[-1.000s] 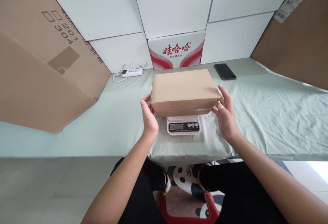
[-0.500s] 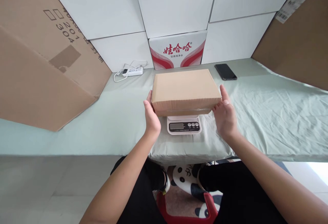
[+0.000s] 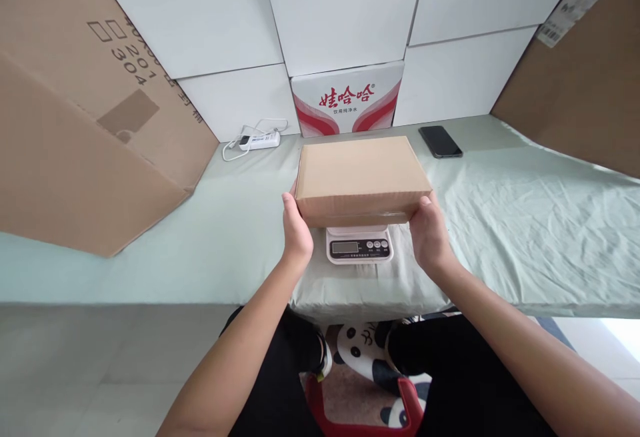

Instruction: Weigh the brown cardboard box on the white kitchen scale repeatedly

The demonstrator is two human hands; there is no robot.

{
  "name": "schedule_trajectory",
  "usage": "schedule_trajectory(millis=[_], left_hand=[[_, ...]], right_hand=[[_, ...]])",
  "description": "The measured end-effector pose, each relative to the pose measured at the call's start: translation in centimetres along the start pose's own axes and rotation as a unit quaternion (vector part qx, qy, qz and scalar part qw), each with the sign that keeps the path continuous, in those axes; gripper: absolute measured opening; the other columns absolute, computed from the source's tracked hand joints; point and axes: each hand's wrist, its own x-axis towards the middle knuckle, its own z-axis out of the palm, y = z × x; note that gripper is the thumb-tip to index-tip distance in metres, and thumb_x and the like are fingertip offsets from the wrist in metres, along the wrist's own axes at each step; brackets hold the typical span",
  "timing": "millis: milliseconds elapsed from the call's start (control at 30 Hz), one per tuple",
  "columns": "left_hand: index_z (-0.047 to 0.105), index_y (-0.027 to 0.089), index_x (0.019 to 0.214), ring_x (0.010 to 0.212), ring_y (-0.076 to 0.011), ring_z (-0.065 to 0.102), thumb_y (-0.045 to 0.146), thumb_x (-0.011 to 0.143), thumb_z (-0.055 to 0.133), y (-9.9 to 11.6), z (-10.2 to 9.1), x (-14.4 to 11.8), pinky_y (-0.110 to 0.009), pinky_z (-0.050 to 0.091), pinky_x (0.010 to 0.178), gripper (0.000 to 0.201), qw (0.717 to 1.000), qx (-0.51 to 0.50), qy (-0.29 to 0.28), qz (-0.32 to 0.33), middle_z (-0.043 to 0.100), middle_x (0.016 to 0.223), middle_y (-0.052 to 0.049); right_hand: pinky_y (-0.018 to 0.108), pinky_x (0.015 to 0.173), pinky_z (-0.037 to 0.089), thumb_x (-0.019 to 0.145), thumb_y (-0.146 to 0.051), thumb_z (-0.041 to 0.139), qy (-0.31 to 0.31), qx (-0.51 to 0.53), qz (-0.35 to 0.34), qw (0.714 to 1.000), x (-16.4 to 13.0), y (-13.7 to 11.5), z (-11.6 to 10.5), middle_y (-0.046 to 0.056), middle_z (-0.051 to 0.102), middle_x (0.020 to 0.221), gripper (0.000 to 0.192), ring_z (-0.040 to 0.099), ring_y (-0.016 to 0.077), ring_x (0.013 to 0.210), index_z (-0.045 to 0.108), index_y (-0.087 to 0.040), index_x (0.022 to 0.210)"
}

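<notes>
A flat brown cardboard box (image 3: 361, 177) rests over a small white kitchen scale (image 3: 359, 245) on the pale green cloth of the table (image 3: 225, 237). My left hand (image 3: 296, 232) grips the box's near left corner, thumb on its side. My right hand (image 3: 429, 237) holds the near right corner from below and beside. The scale's display and buttons show under the box's front edge.
A big brown carton (image 3: 85, 124) leans at the left, another (image 3: 580, 84) at the right. White boxes line the back, one with red print (image 3: 347, 98). A white power strip (image 3: 257, 138) and a black phone (image 3: 440, 141) lie at the back.
Both hands have closed in from beside the box onto its near corners; the right hand slid down and inward. The box sits about where it was.
</notes>
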Motion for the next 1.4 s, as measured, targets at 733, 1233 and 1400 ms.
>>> schedule_trajectory(millis=[733, 1233, 1400], left_hand=[[0.066, 0.026, 0.148, 0.168, -0.0349, 0.047, 0.096, 0.09, 0.055, -4.7, 0.7, 11.6, -0.043, 0.042, 0.135, 0.091, 0.986, 0.02, -0.108, 0.123, 0.064, 0.166, -0.012], [0.068, 0.025, 0.143, 0.161, -0.036, 0.054, 0.102, 0.087, 0.048, -7.2, 1.0, 13.2, -0.048, 0.042, 0.135, 0.097, 0.983, 0.114, -0.098, 0.103, 0.068, 0.16, -0.016], [0.066, 0.025, 0.149, 0.16, -0.0359, 0.056, 0.102, 0.084, 0.051, -7.8, 1.0, 13.2, -0.05, 0.042, 0.134, 0.102, 0.986, 0.102, -0.096, 0.096, 0.068, 0.16, -0.018]], right_hand=[[0.057, 0.147, 0.023, 0.09, -0.08, 0.062, -0.037, -0.052, -0.165, 0.984, 12.1, 5.2, 0.8, -0.004, 0.05, 0.176, 0.081, 0.032, 0.0342, 0.174, 0.051, -0.044, 0.161], [0.056, 0.141, 0.036, 0.089, -0.064, 0.062, 0.019, 0.028, -0.017, 0.999, 13.6, 8.9, 0.9, 0.002, 0.064, 0.163, 0.063, 0.05, 0.0321, 0.162, 0.061, -0.034, 0.145], [0.055, 0.141, 0.035, 0.086, -0.066, 0.064, 0.029, 0.005, -0.004, 1.0, 14.3, 9.7, 0.4, 0.002, 0.064, 0.162, 0.067, 0.051, 0.03, 0.16, 0.059, -0.034, 0.144]])
